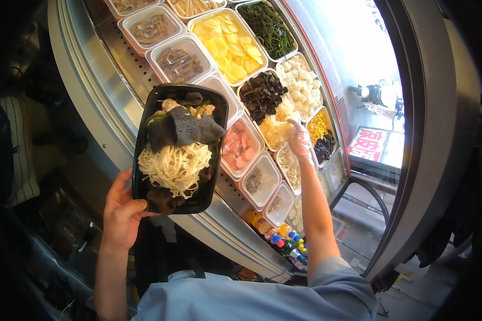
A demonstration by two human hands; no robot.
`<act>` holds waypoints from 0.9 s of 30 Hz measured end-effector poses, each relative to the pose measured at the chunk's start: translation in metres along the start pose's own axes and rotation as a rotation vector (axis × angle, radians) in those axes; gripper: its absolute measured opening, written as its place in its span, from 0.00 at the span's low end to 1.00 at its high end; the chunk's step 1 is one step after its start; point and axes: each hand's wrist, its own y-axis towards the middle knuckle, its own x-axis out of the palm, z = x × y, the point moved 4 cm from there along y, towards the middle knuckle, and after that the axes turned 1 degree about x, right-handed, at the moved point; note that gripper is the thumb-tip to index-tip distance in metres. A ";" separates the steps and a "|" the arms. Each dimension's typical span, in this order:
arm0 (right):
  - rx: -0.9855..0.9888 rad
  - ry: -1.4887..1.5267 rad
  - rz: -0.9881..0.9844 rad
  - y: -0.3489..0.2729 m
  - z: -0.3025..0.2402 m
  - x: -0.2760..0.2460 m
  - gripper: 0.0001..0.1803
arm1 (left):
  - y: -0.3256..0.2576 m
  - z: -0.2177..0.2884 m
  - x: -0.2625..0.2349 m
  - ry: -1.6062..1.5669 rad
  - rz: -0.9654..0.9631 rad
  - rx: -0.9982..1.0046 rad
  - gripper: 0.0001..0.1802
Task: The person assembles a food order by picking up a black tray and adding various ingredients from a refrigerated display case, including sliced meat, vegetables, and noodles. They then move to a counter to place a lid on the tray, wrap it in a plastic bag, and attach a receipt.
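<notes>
My left hand (pixel 124 209) is closed on the lower left corner of a black plastic tray (pixel 215 184), thumb over the rim. The tray is tilted toward me. Inside lie pale noodles (pixel 177 166), dark grey folded strips (pixel 185 128), and small tan and green pieces at its far end. Out to the right, my right hand (pixel 300 142), in a clear plastic glove, reaches into a container of pale yellow, frilly food that looks like white fungus (pixel 276 125). Its fingertips blend into that food, so their grip does not show.
A refrigerated display counter (pixel 99 96) holds rows of tubs: yellow slices (pixel 227 45), dark green strands (pixel 266 29), black fungus (pixel 263 96), pink sausage slices (pixel 238 145) and lidded tubs (pixel 179 63). Drink bottles (pixel 289 241) stand below its near end. Curved glass bounds the right side.
</notes>
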 end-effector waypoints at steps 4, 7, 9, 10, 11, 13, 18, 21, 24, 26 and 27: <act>-0.086 -0.060 0.157 0.004 -0.023 0.028 0.22 | -0.002 0.001 0.002 0.002 0.003 0.008 0.36; -0.073 -0.228 0.087 0.013 0.014 0.045 0.20 | 0.000 0.003 0.004 0.009 -0.012 -0.003 0.36; 0.237 0.290 0.018 0.019 -0.003 0.026 0.20 | -0.003 0.002 -0.001 0.010 0.015 0.018 0.36; 0.325 0.484 0.022 0.015 -0.004 0.014 0.19 | -0.003 0.002 -0.001 0.011 0.012 0.017 0.36; 0.364 0.667 0.035 0.008 0.005 0.008 0.17 | -0.004 0.002 -0.001 0.011 0.008 0.016 0.36; 0.394 0.880 0.063 0.002 0.018 -0.001 0.15 | -0.004 0.003 -0.001 0.009 0.007 0.013 0.36; 0.378 0.858 0.062 -0.002 0.034 -0.015 0.13 | -0.002 0.000 -0.001 0.007 -0.003 0.005 0.36; 0.335 0.848 0.086 0.001 0.033 -0.008 0.13 | -0.001 -0.002 0.000 0.014 0.012 -0.002 0.37; 0.320 0.866 0.135 0.005 0.044 0.002 0.16 | 0.001 -0.002 -0.001 0.014 -0.005 -0.013 0.36; 0.337 0.813 0.146 0.010 0.047 0.004 0.18 | 0.001 -0.002 -0.001 0.011 -0.015 -0.015 0.36; 0.386 0.862 0.139 0.010 0.042 0.004 0.18 | 0.000 -0.003 0.000 0.010 -0.010 -0.011 0.36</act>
